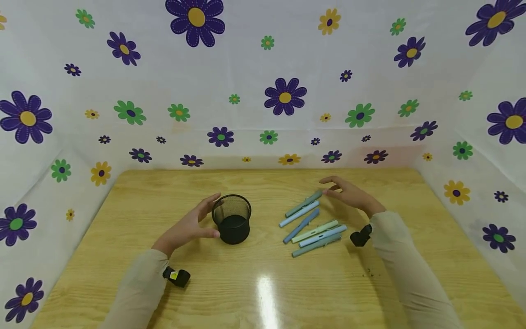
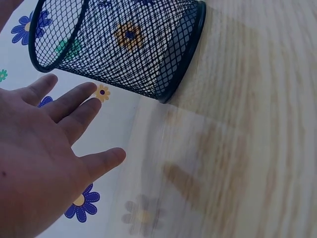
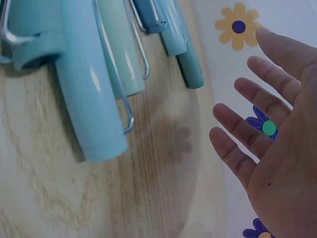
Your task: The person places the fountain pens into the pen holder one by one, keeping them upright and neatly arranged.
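Observation:
A black mesh pen holder [image 1: 234, 230] stands upright on the wooden table, its inside bare in the head view. My left hand [image 1: 190, 227] is spread beside its left side, thumb and fingers apart; the left wrist view shows the fingers [image 2: 74, 106] straight near the mesh cup [image 2: 124, 44]. Several pens in greens and blues lie slanted to the right of the holder, among them a pale green pen [image 1: 314, 231] and a light blue pen [image 3: 94, 89]. Over the far end of the dark green pen [image 1: 303, 204] hovers my right hand [image 1: 347, 193], fingers relaxed, gripping nothing.
The wooden table [image 1: 197, 292] reaches back to a white cloth [image 1: 234, 68] printed with flowers, which also encloses both sides. Small dark specks [image 1: 368, 273] lie near the right forearm. A black wrist camera [image 1: 176, 276] is strapped to the left wrist, another to the right.

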Motion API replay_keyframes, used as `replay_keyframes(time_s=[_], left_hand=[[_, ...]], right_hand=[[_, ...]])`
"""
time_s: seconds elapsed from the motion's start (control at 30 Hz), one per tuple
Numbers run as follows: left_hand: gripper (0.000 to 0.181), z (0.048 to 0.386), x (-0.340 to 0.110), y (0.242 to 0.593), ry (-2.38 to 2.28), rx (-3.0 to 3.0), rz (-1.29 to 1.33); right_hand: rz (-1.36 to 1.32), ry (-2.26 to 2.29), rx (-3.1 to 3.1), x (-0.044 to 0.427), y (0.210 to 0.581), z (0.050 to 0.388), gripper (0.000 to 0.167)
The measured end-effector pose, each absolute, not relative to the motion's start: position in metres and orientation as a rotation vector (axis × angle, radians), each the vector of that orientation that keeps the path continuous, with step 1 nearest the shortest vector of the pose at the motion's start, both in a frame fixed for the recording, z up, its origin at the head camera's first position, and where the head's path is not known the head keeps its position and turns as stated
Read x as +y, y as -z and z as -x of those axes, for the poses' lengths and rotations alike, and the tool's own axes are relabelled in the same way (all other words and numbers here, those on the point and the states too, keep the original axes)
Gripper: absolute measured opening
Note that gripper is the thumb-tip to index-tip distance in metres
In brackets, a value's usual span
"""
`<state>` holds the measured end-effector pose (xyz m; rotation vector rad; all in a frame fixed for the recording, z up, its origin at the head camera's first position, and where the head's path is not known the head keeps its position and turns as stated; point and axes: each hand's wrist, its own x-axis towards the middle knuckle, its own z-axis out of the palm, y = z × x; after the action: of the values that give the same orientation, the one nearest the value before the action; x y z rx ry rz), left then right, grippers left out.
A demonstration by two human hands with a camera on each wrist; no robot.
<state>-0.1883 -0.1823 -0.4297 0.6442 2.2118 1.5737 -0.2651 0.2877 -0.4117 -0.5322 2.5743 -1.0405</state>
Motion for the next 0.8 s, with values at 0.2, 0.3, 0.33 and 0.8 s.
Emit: replay_keyframes(time_s=[0.2, 0.3, 0.33, 0.8], left_hand=[[0.096, 0.19, -0.181, 0.433, -1.596, 2.188, -0.69], [0.095, 0.192, -0.179, 0.434, -1.606, 2.17, -0.713], [0.095, 0.193, -0.179, 0.434, -1.607, 2.168, -0.719], [0.095, 0.196, -0.174, 0.438, -1.56, 2.167, -0.703]], right_hand=[[0.48, 1.079, 2.525, 0.292, 0.419, 0.269, 0.047], [0.46, 1.068, 2.516, 0.292, 0.42, 0.272, 0.048], [0.458, 1.064, 2.515, 0.292, 0.421, 0.273, 0.048], [0.47, 1.023, 2.459, 0.289, 0.423, 0.276, 0.045]])
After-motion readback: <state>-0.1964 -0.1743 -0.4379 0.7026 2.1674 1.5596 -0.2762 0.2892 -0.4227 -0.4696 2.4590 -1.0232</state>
